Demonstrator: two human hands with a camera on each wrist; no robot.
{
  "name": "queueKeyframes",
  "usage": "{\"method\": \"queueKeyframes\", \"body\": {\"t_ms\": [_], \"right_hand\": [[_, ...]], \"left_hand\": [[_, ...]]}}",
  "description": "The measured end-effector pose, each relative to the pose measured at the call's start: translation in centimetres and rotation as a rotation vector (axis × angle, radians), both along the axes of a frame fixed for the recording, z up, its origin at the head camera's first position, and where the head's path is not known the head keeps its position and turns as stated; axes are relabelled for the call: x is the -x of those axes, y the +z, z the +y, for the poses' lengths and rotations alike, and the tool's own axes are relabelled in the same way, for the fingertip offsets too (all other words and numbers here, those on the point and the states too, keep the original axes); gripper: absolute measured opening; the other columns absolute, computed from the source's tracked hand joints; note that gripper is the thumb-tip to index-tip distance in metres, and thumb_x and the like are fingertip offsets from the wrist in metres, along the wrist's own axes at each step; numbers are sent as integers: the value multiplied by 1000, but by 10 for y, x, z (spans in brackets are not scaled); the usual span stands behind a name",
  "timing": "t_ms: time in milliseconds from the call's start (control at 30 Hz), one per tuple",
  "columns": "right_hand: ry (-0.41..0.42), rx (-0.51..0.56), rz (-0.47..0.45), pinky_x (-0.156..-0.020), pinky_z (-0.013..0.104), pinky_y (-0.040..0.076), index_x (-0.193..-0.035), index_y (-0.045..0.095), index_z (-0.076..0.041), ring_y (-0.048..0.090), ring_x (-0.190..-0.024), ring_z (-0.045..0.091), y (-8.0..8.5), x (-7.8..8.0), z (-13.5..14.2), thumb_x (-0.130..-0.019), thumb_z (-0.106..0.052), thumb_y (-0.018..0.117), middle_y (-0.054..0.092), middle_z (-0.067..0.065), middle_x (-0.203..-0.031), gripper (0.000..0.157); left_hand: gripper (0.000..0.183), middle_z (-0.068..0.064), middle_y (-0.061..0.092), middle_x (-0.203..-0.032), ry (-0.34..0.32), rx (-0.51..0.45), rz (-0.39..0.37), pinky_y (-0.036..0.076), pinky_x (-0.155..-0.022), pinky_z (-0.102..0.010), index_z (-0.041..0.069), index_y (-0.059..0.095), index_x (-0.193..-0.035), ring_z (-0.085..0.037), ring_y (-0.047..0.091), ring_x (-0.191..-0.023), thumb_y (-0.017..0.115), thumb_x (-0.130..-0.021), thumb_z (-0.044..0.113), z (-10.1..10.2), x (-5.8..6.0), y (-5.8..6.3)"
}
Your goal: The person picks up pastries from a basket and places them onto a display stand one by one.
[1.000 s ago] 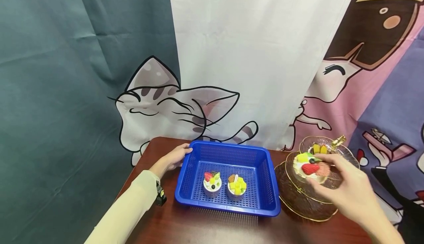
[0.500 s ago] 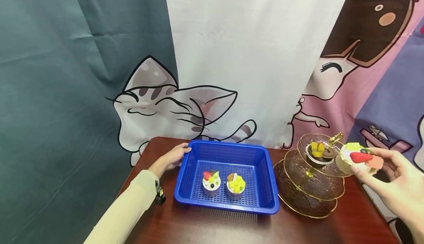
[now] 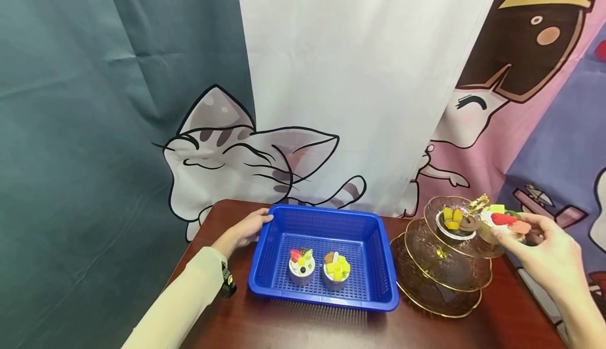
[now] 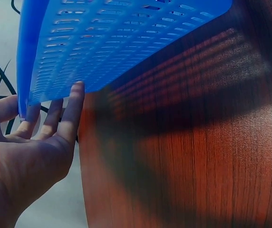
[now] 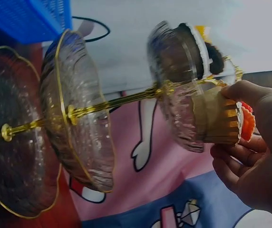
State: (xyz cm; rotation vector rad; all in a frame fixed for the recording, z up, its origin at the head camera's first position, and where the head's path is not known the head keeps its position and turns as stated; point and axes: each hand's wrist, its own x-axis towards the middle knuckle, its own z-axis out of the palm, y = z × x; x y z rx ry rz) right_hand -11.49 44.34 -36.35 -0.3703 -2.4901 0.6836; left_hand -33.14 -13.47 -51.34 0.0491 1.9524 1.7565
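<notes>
My right hand [image 3: 551,249] pinches a toy cupcake [image 3: 503,228] topped with a strawberry, yellow fruit and a pink biscuit. It is at the right side of the top plate of a three-tier glass cake stand [image 3: 418,257]. In the right wrist view the tan pleated cup [image 5: 214,118] has its base right at that plate. Beside it sits a chocolate cupcake [image 3: 454,227] with yellow pieces. At the left, my left hand [image 3: 248,229] grips the rim of a blue plastic basket [image 3: 326,302], thumb over the edge and fingers against the outer wall.
Inside the basket stand a cupcake with strawberry and kiwi [image 3: 301,271] and one with yellow cubes [image 3: 336,273]. A gold handle [image 3: 479,203] rises from the stand's top. The reddish-brown table [image 3: 284,328] ends near a printed curtain [image 3: 331,75].
My right hand has carried the strawberry cupcake from in front of the stand to the right, then slightly left onto the top plate's right side. My left hand keeps its grip on the basket.
</notes>
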Motion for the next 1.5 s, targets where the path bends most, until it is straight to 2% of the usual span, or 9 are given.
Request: {"method": "queueKeyframes", "body": {"t_ms": [133, 233, 400, 700, 800, 900, 967, 1200, 1500], "right_hand": [[12, -41, 3, -71, 28, 34, -129, 58, 0, 56, -94, 17, -7, 7, -2, -80, -39, 81, 61, 30, -121, 67], [51, -55, 9, -83, 45, 36, -130, 56, 2, 50, -111, 49, -9, 13, -5, -82, -39, 79, 56, 31, -126, 67], [120, -103, 12, -87, 64, 32, -129, 54, 4, 44, -114, 57, -9, 18, -4, -82, -38, 78, 52, 35, -124, 67], [147, -131, 62, -104, 67, 25, -139, 49, 4, 38, -129, 54, 11, 6, -11, -89, -32, 72, 50, 34, -133, 65], [127, -130, 163, -116, 39, 26, -139, 53, -1, 42, -137, 22, 23, 0, -25, -86, -28, 76, 54, 28, -132, 64], [180, -133, 299, -106, 10, 22, -134, 60, -6, 40, -126, -10, 36, -4, -47, -78, -21, 83, 60, 20, -125, 62], [254, -133, 370, -98, 5, 23, -129, 64, -7, 39, -115, -18, 44, -5, -65, -74, -17, 86, 63, 17, -118, 60], [525, -162, 370, -97, 9, 30, -132, 62, -12, 53, -113, 9, 40, 3, -130, -70, -18, 89, 63, 9, -123, 68], [697, -119, 169, -99, 37, 43, -134, 57, -14, 55, -116, 15, -14, 30, -195, -80, -37, 83, 60, -2, -127, 64]], "left_hand": [[41, -21, 59, -131, 1, 27, 16, 58, -78, -42, 13, 39, -146, -36, 63, -111, 43, -107, 25, 0, -2, -2], [40, -21, 60, -129, 11, 28, 25, 58, -77, -42, 13, 41, -145, -35, 64, -109, 44, -107, 26, 0, -1, -3], [40, -19, 61, -127, 23, 37, 30, 58, -76, -41, 14, 41, -145, -32, 65, -106, 44, -107, 25, -1, 0, -2], [41, -20, 60, -129, 12, 45, 19, 58, -76, -40, 15, 40, -146, -32, 65, -105, 44, -107, 27, 1, 0, 1], [42, -22, 59, -131, 9, 43, 22, 58, -76, -40, 14, 39, -146, -33, 64, -107, 44, -107, 26, 2, -1, 2], [42, -24, 57, -132, 7, 32, 18, 58, -76, -39, 14, 38, -147, -36, 62, -110, 43, -107, 25, 1, -1, 2], [42, -24, 57, -132, 8, 28, 11, 58, -76, -39, 14, 39, -147, -37, 61, -112, 43, -107, 25, 1, -1, 2], [41, -23, 58, -132, 8, 27, 6, 58, -78, -41, 14, 38, -146, -37, 61, -113, 42, -107, 24, 0, -1, 1], [40, -21, 59, -130, 29, 35, 15, 58, -77, -41, 16, 41, -145, -35, 63, -110, 44, -107, 27, 1, -2, 1]]}}
